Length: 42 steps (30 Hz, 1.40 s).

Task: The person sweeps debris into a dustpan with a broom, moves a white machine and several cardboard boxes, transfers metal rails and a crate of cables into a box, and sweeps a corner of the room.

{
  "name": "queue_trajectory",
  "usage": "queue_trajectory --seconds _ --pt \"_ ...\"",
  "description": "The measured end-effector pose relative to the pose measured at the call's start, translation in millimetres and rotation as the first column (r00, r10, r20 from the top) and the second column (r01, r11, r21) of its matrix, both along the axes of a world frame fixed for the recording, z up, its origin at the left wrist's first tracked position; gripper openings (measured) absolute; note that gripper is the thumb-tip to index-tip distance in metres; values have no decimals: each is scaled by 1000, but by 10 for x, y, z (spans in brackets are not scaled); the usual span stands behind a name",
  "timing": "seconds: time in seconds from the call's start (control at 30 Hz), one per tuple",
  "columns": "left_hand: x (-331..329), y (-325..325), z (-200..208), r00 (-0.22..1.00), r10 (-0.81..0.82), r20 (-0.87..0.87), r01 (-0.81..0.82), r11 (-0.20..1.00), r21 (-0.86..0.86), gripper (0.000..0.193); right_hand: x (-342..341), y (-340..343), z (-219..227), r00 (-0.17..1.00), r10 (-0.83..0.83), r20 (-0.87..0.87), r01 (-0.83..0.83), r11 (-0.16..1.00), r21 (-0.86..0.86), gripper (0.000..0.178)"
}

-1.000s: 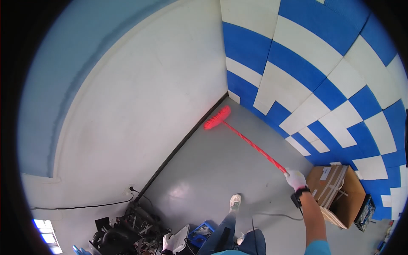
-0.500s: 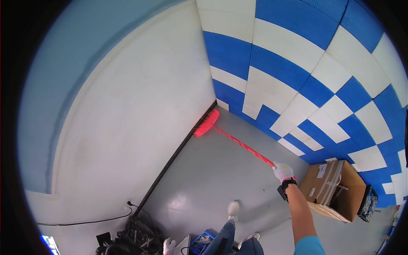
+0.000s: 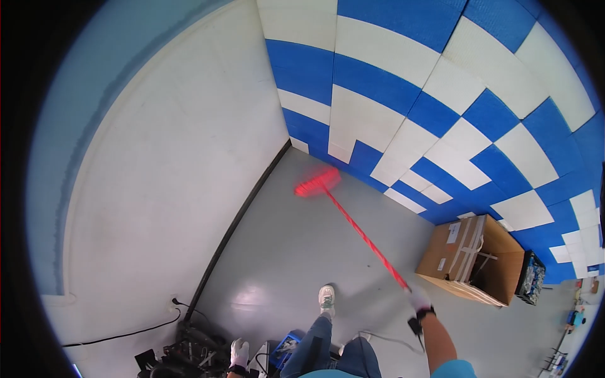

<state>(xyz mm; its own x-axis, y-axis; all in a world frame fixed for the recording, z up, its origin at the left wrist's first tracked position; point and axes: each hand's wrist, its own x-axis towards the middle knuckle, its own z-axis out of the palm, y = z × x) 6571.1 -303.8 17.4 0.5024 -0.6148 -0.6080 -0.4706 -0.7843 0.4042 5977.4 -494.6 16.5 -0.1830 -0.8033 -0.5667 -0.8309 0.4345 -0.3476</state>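
Observation:
A broom with a red bristle head (image 3: 317, 183) and a long red handle (image 3: 365, 238) reaches across the grey floor toward the corner. My right hand (image 3: 418, 298), in a white glove with a dark band at the wrist, is wrapped round the upper end of the handle. The bristle head is smeared by motion and lies on the floor, apart from the black skirting. Low on the left, my gloved left hand (image 3: 239, 353) holds nothing, its fingers stretched out. It is nearest to a dark heap of equipment.
An open cardboard box (image 3: 463, 255) stands by the blue-and-white block wall (image 3: 403, 135), with a black crate (image 3: 530, 278) beside it. Black equipment (image 3: 195, 349) and a blue bin (image 3: 287, 348) sit at lower left. A cable (image 3: 394, 341) lies by my feet.
The broom head has moved right, away from the skirting and the left wall. My right hand has come lower and closer to me, still holding the handle. My left hand shows more fully.

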Motion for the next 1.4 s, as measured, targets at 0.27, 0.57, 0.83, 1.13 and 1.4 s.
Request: queue_trajectory --seconds 0.27,0.57,0.83,1.13,1.4 --pt "-437 -475 92 980 -193 -57 197 977 84 41 -315 3128 925 962 -271 -10 271 962 38 35" --pt "-397 -298 -203 969 -236 -78 240 970 48 43 -23 2911 1012 975 76 -210 -32 978 205 32" --pt "-94 185 41 996 -44 -77 40 998 -50 42 1193 100 312 963 262 -65 -270 935 -232 29" --pt "319 656 -402 984 43 -174 -45 999 -9 40 377 1285 -353 996 90 16 -90 996 -3 35" --pt "-364 -433 -202 936 -347 -60 350 936 32 43 -396 4133 1550 899 3 -437 128 955 269 34"
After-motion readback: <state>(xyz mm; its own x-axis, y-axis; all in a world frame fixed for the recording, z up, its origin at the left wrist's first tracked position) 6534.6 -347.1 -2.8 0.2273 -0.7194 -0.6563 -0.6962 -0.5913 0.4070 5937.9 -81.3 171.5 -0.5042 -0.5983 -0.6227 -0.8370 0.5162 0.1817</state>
